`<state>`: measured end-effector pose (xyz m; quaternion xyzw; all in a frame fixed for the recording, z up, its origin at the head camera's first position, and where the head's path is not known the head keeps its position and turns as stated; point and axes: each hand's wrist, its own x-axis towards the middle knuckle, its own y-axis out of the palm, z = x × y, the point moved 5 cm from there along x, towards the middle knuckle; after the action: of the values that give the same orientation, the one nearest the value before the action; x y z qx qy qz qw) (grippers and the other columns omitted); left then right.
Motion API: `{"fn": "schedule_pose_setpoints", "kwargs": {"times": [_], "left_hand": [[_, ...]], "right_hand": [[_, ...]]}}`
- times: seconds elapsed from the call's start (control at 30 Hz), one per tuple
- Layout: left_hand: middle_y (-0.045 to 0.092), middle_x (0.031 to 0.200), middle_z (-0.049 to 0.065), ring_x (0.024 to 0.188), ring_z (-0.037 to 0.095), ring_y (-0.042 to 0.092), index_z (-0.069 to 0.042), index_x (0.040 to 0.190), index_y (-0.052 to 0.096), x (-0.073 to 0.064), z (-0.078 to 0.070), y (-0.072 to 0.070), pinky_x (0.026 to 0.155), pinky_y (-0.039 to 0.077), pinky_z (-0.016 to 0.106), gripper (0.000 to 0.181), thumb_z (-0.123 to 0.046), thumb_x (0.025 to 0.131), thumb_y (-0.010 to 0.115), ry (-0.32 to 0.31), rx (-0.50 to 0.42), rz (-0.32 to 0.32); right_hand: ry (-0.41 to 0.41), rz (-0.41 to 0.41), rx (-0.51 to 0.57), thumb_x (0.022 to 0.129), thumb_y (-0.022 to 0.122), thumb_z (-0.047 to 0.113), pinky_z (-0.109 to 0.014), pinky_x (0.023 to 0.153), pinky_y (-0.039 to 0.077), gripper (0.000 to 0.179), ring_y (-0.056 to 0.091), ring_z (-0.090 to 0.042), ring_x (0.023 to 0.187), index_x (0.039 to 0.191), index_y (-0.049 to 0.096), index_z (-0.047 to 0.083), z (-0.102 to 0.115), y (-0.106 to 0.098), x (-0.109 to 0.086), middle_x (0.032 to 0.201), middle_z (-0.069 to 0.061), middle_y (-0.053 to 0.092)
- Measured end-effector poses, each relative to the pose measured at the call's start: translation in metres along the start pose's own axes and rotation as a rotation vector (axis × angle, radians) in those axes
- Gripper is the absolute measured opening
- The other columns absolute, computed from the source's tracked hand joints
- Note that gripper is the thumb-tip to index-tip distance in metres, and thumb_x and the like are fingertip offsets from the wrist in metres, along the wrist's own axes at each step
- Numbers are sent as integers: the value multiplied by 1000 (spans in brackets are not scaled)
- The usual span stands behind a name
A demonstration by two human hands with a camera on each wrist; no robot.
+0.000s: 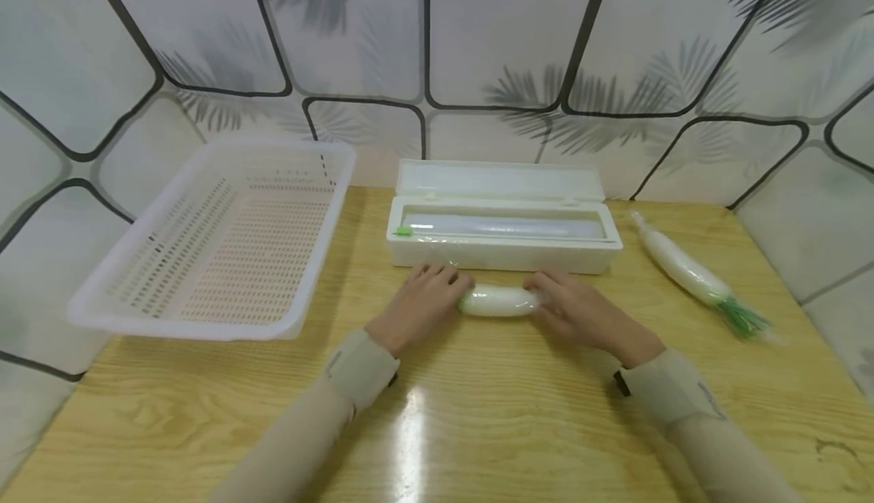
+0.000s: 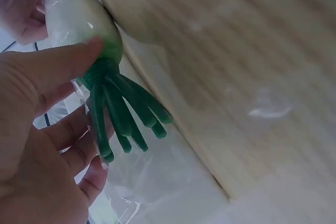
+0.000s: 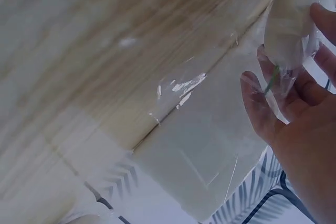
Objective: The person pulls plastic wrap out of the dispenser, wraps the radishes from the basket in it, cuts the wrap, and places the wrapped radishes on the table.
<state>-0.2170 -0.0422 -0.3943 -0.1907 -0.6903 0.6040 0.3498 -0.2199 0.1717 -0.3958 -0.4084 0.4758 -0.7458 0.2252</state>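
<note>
Between the two hands, a white radish (image 1: 501, 300) with short green stems (image 2: 123, 106) lies just in front of a white cling film dispenser (image 1: 505, 255). My left hand (image 1: 426, 300) holds its stem end, the thumb across the top and the other fingers around the far side. The opposite end is held by my right hand (image 1: 580, 312), with thumb and fingers around it. Clear plastic film covers the radish and bunches at the right fingers in the right wrist view. More film (image 3: 184, 90) stretches along the dispenser's front edge. The dispenser's lid stands up, showing the roll and a green slider (image 1: 403, 231).
A second white radish (image 1: 686, 268), wrapped in film, lies on the table at the right. At the left stands a white perforated plastic basket (image 1: 290, 321). A patterned wall (image 1: 492, 40) rises behind the wooden table (image 1: 492, 412).
</note>
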Motion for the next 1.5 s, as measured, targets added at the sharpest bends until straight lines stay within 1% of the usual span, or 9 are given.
{"fn": "schedule_pose_setpoints", "kwargs": {"times": [0.23,0.53,0.77,0.83,0.9,1.03,1.13,1.37,1.5], "left_hand": [[67,124,11,118,30,61,-11,134,58,8,4,1,102,47,46,37,-9,98,68,-31,11,52],[61,124,15,118,31,58,-6,128,59,9,2,-1,101,48,43,42,-21,93,76,3,90,-20],[58,127,16,120,32,54,-3,132,58,9,0,-3,103,46,44,49,-27,94,76,-1,131,-25],[59,127,15,120,32,55,-3,132,59,7,2,-7,103,46,45,46,-24,94,75,4,84,-56],[62,121,14,115,31,57,-4,126,63,3,8,-15,99,48,45,36,-17,94,74,-4,14,-146],[67,103,14,94,30,64,-1,107,69,-10,37,-39,82,54,43,18,0,89,74,-101,-115,-438],[67,98,16,85,31,62,4,103,71,-16,61,-49,75,54,41,15,4,89,73,-211,-174,-553],[67,101,17,88,31,59,3,107,75,-15,89,-39,78,50,41,16,-6,93,73,-361,-227,-435],[67,101,16,90,31,61,1,105,75,-14,95,-35,80,52,42,14,-5,92,73,-396,-255,-432]], "right_hand": [[-3,-11,-84,76,87,5,-51,79,54,53,59,-37,98,120,63,-8,-6,1,5,114,-23,56],[-9,-6,-319,72,89,3,-53,81,53,54,60,-40,102,117,63,-4,-4,6,13,109,-20,61],[-17,-39,-361,72,92,9,-50,77,55,53,61,-37,99,116,65,-3,-2,5,15,108,-19,62],[-19,-49,-361,72,93,12,-49,77,55,55,61,-37,99,116,65,-4,-1,4,16,108,-19,62],[-28,-70,-349,74,92,15,-50,79,55,55,62,-38,98,117,65,-4,1,3,17,108,-20,63],[-59,-143,-295,80,86,15,-51,79,54,48,61,-39,95,117,64,-6,6,-1,26,107,-22,62],[-68,-204,-264,82,82,9,-51,76,53,41,59,-39,93,115,64,-8,9,-5,33,105,-23,61],[-28,-201,-287,85,79,7,-55,77,51,38,56,-42,100,118,64,-4,10,-1,43,113,-23,60],[-24,-193,-304,84,80,5,-55,76,51,40,56,-42,100,120,64,-2,10,1,45,114,-22,59]]}}
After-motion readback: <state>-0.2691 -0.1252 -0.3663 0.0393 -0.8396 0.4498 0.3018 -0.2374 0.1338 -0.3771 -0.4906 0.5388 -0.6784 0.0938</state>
